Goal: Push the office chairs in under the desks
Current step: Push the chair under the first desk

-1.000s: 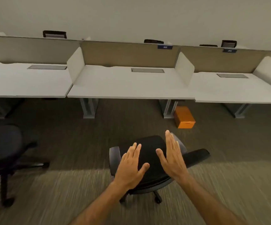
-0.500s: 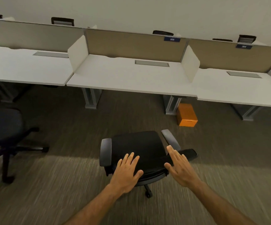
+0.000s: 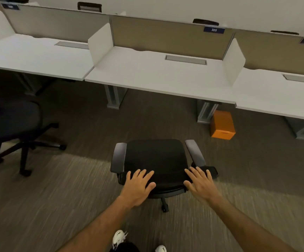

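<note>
A black office chair [image 3: 155, 157] with grey armrests stands on the carpet in front of the middle white desk [image 3: 156, 77], its seat facing the desk and a gap of floor between them. My left hand [image 3: 138, 186] lies flat on the left part of the backrest's top edge, fingers spread. My right hand [image 3: 201, 184] rests on the right part of the backrest, fingers also apart. Neither hand wraps around anything. A second black chair [image 3: 11, 120] stands out from the left desk [image 3: 34, 57].
An orange box [image 3: 222, 124] sits on the floor beside the middle desk's right leg [image 3: 206, 111]; the left leg [image 3: 114, 97] stands opposite. White dividers separate the desks. A third desk [image 3: 275, 95] runs off right. My shoes show at the bottom edge.
The chair has swung round to face the desk squarely. My hands have dropped from above the seat onto the backrest and spread apart. The desks look closer.
</note>
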